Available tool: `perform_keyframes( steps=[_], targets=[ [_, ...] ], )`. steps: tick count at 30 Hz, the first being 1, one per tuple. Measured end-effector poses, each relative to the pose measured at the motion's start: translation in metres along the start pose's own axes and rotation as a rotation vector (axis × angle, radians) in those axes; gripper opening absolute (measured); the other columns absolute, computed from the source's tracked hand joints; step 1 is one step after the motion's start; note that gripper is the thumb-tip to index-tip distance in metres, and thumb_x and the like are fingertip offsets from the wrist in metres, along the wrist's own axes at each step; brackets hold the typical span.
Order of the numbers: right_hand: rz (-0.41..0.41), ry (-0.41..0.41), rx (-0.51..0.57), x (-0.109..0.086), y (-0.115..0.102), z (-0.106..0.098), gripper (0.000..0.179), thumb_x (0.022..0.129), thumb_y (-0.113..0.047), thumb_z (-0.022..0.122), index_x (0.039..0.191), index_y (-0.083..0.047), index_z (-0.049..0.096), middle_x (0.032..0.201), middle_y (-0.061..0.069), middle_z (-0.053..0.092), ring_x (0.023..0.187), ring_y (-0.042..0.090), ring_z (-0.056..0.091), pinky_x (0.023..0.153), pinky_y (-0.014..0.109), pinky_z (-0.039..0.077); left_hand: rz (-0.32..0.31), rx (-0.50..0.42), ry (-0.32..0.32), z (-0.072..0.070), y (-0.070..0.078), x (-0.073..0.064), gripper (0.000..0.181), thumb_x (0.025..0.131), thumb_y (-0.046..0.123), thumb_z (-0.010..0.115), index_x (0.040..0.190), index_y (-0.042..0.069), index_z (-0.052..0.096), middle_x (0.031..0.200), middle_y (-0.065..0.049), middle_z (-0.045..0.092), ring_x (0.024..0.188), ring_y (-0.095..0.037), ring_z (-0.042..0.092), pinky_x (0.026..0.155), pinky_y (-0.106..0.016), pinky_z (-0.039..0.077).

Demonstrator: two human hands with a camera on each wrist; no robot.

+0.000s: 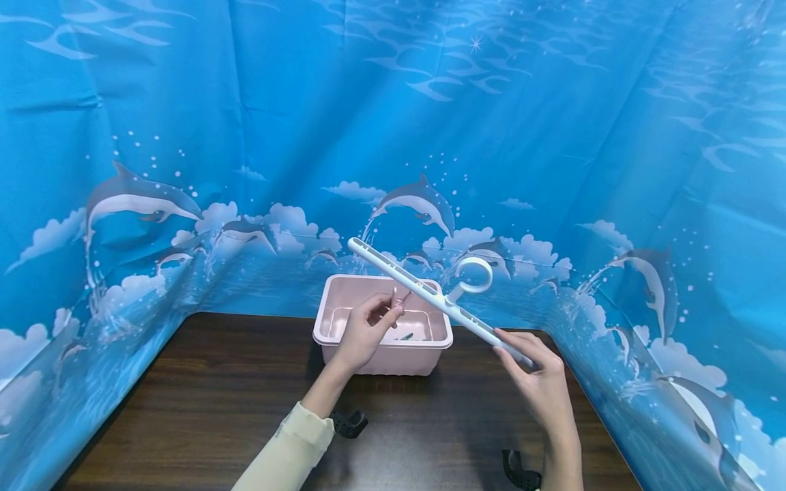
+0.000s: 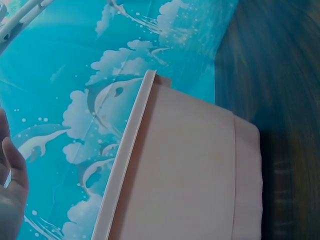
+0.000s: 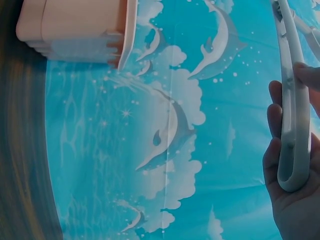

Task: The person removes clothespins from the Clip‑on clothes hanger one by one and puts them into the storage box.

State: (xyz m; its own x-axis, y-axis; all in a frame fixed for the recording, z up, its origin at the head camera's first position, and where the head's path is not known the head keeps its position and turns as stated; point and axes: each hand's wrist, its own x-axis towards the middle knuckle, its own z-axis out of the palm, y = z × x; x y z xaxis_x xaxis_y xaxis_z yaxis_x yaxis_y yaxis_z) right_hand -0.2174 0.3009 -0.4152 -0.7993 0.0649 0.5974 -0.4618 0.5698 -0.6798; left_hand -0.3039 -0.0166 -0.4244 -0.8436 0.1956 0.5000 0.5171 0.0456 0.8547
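Observation:
My right hand [image 1: 534, 368] grips the lower right end of a long white plastic bar [image 1: 402, 276] with a ring [image 1: 475, 275] standing off its middle. The bar slants up to the left over a pale pink bin [image 1: 381, 354]. In the right wrist view, thumb and fingers wrap the rounded end of the bar [image 3: 292, 120]. Above the bin, my left hand [image 1: 362, 334] pinches a small pink piece [image 1: 398, 302] just below the bar; its kind is unclear. Only part of the left hand [image 2: 15, 185] shows in the left wrist view.
Inside the bin lies a small green item [image 1: 405, 336]. The bin stands at the far edge of a dark wood table [image 1: 245, 395]. A blue dolphin-print curtain [image 1: 295, 136] surrounds the table at the back and sides. Black wrist mounts [image 1: 351, 424] sit under both wrists.

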Motion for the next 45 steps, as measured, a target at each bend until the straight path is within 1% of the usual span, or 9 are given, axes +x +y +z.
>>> perform_keyframes(
  steps=[3, 9, 15, 22, 31, 35, 41, 43, 45],
  targets=[
    [-0.003, -0.003, -0.026, 0.000, 0.000, 0.001, 0.036, 0.099, -0.013, 0.079, 0.132, -0.028, 0.078, 0.124, -0.004, 0.077, 0.112, 0.000, 0.064, 0.091, 0.011, 0.051, 0.016, 0.034, 0.024, -0.001, 0.000, -0.001, 0.028, 0.107, 0.022, 0.070, 0.130, 0.007, 0.072, 0.107, -0.016, 0.070, 0.091, -0.026, 0.066, 0.078, -0.024, 0.054],
    [-0.016, -0.015, -0.023, 0.001, 0.001, 0.001, 0.036, 0.098, -0.012, 0.080, 0.132, -0.026, 0.079, 0.124, -0.004, 0.077, 0.112, 0.001, 0.065, 0.091, 0.011, 0.051, 0.021, 0.095, 0.041, -0.006, 0.001, -0.001, 0.023, 0.105, 0.025, 0.073, 0.126, 0.015, 0.074, 0.107, -0.007, 0.071, 0.095, -0.033, 0.065, 0.080, -0.027, 0.054],
    [-0.015, -0.019, -0.024, 0.002, 0.002, 0.002, 0.036, 0.098, -0.012, 0.081, 0.132, -0.025, 0.079, 0.124, -0.003, 0.077, 0.110, 0.001, 0.064, 0.091, 0.012, 0.052, 0.041, 0.130, 0.046, -0.009, 0.001, 0.001, 0.022, 0.105, 0.025, 0.073, 0.125, 0.015, 0.074, 0.108, -0.007, 0.072, 0.096, -0.028, 0.065, 0.082, -0.027, 0.055],
    [0.003, -0.012, -0.050, -0.001, 0.000, 0.003, 0.036, 0.098, -0.015, 0.082, 0.132, -0.025, 0.079, 0.124, -0.003, 0.077, 0.111, 0.000, 0.063, 0.092, 0.012, 0.052, 0.090, 0.183, 0.091, -0.009, 0.001, 0.000, 0.019, 0.103, 0.023, 0.076, 0.121, 0.014, 0.075, 0.104, -0.005, 0.073, 0.094, -0.019, 0.063, 0.076, -0.024, 0.052],
    [-0.007, 0.009, -0.023, 0.000, 0.001, 0.002, 0.040, 0.096, -0.008, 0.082, 0.132, -0.024, 0.079, 0.124, -0.002, 0.077, 0.113, 0.001, 0.061, 0.093, 0.010, 0.052, 0.142, 0.262, 0.108, -0.007, 0.001, 0.002, 0.019, 0.103, 0.023, 0.076, 0.120, 0.015, 0.076, 0.101, -0.002, 0.073, 0.091, -0.016, 0.064, 0.073, -0.024, 0.054],
    [-0.006, 0.002, -0.047, 0.000, 0.001, 0.003, 0.039, 0.096, -0.009, 0.082, 0.133, -0.023, 0.079, 0.122, 0.000, 0.077, 0.111, -0.001, 0.061, 0.092, 0.008, 0.050, 0.155, 0.318, 0.116, -0.008, 0.000, 0.002, 0.018, 0.102, 0.023, 0.077, 0.118, 0.015, 0.077, 0.099, -0.001, 0.073, 0.089, -0.014, 0.064, 0.071, -0.025, 0.054],
    [-0.013, -0.007, -0.091, 0.000, 0.001, 0.004, 0.038, 0.097, -0.010, 0.081, 0.133, -0.021, 0.078, 0.121, 0.000, 0.077, 0.111, -0.002, 0.060, 0.091, 0.006, 0.048, 0.169, 0.379, 0.135, -0.010, -0.002, 0.003, 0.016, 0.101, 0.022, 0.079, 0.116, 0.016, 0.078, 0.098, 0.001, 0.073, 0.087, -0.012, 0.063, 0.068, -0.022, 0.049],
    [-0.016, -0.006, -0.092, 0.001, 0.001, 0.004, 0.038, 0.097, -0.009, 0.081, 0.133, -0.021, 0.078, 0.121, 0.000, 0.077, 0.111, -0.002, 0.060, 0.091, 0.006, 0.048, 0.195, 0.411, 0.149, -0.011, -0.003, 0.004, 0.017, 0.100, 0.021, 0.080, 0.116, 0.015, 0.079, 0.098, 0.000, 0.074, 0.087, -0.014, 0.063, 0.068, -0.024, 0.050],
    [-0.018, -0.004, -0.093, 0.001, 0.001, 0.004, 0.039, 0.096, -0.008, 0.081, 0.133, -0.021, 0.079, 0.121, 0.000, 0.077, 0.111, -0.002, 0.060, 0.090, 0.005, 0.048, 0.230, 0.445, 0.165, -0.011, -0.004, 0.005, 0.017, 0.100, 0.020, 0.080, 0.115, 0.014, 0.079, 0.097, -0.001, 0.075, 0.088, -0.017, 0.065, 0.070, -0.031, 0.053]
  ],
)
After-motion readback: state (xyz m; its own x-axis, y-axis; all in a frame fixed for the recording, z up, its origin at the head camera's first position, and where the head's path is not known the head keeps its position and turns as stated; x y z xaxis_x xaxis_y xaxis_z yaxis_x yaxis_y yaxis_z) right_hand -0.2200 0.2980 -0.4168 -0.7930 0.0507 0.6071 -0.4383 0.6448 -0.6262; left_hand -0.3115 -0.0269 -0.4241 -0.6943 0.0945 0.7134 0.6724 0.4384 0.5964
